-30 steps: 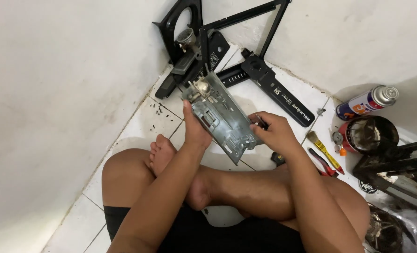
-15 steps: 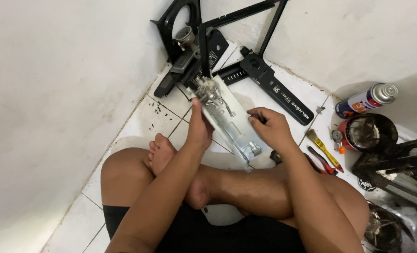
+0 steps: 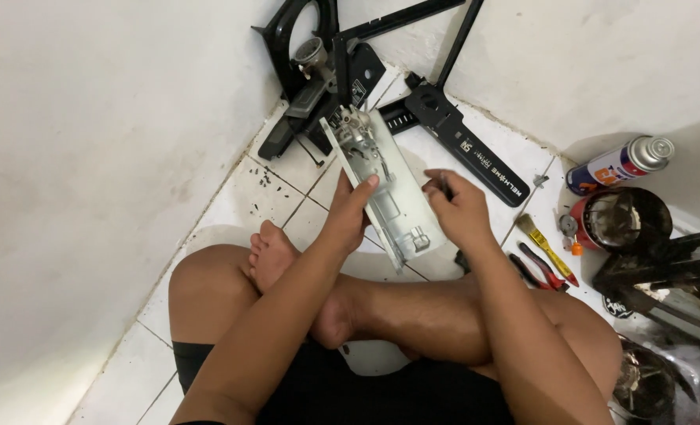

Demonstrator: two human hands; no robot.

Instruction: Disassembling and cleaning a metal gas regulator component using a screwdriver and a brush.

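Gripping the long grey metal plate (image 3: 385,189) from its left edge, the left hand (image 3: 350,212) has its fingers clamped on the plate, thumb lying across the upper face. The plate is held tilted above the white tiled floor (image 3: 287,189), its far end carrying a small cast metal fitting (image 3: 352,126). The right hand (image 3: 458,211) is at the plate's right edge, fingers closed on a small dark tool (image 3: 444,185) whose tip cannot be made out.

Beyond the plate, black frame parts (image 3: 342,71) lie against the wall corner, with a flat black bar (image 3: 468,153) beside them.

Containers at the right: a red round tin (image 3: 619,220) stands open; its contents are dark and cannot be identified. A spray can (image 3: 619,164) lies on its side just behind the tin. A yellow-handled brush (image 3: 545,245) and red-handled pliers (image 3: 543,267) lie near the tin, on the floor.
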